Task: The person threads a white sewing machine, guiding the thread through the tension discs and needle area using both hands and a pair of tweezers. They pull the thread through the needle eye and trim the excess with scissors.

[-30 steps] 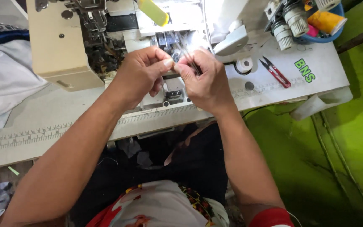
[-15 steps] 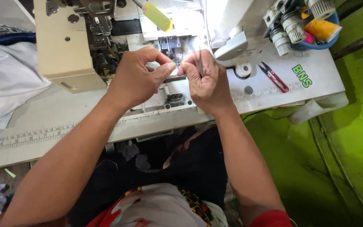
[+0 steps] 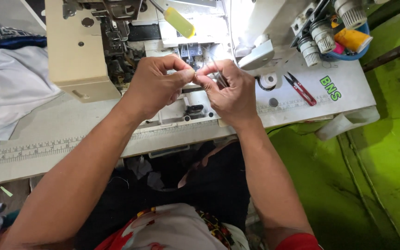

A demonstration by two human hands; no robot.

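My left hand (image 3: 156, 88) and my right hand (image 3: 230, 95) meet fingertip to fingertip in front of the needle area of a cream sewing machine (image 3: 82, 55). The left thumb and forefinger are pinched shut on a fine thread that is barely visible. The right hand grips thin metal tweezers (image 3: 218, 76), whose tips point up towards the machine's lit needle plate (image 3: 195, 51). Both hands hover just above the machine bed (image 3: 181, 115).
Red thread snips (image 3: 302, 90) lie on the white table (image 3: 348, 92) to the right. Thread cones (image 3: 320, 39) and a blue bowl (image 3: 350, 44) stand at the back right. White cloth (image 3: 5, 88) is piled left. A ruler strip (image 3: 47, 150) runs along the front edge. Green floor (image 3: 385, 157) lies right.
The fingertips of both hands have drawn closer together until they touch. Both hands have stayed in front of the needle area.
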